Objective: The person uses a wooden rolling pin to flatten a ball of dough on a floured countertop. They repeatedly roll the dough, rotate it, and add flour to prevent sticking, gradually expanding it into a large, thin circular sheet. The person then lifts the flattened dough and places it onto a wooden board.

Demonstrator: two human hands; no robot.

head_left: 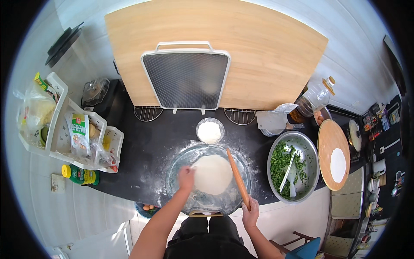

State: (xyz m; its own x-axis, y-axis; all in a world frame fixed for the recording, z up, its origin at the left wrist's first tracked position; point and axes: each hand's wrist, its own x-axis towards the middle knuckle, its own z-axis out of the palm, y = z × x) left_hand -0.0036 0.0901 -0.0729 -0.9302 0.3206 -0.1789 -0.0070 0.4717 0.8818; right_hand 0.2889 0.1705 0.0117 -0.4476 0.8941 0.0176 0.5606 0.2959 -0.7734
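Observation:
A flat round sheet of white dough [214, 175] lies on a floured round transparent board [174, 164] at the counter's front edge. My left hand [186, 178] is at the dough's left rim, fingers curled together and pinching its edge. In my right hand [250, 213] is the near end of a wooden rolling pin [238, 179]. The pin slants away from me along the dough's right side, its far tip close to the board's back rim. Loose flour is scattered around the board.
Behind the board stands a bowl of flour [210, 130]. To the right are a metal bowl [315, 177] with chopped greens and utensils, and a round wooden board [328, 142] bearing a white dough round [338, 165]. White baskets [60, 125] stand left; a framed dark board [187, 77] leans behind.

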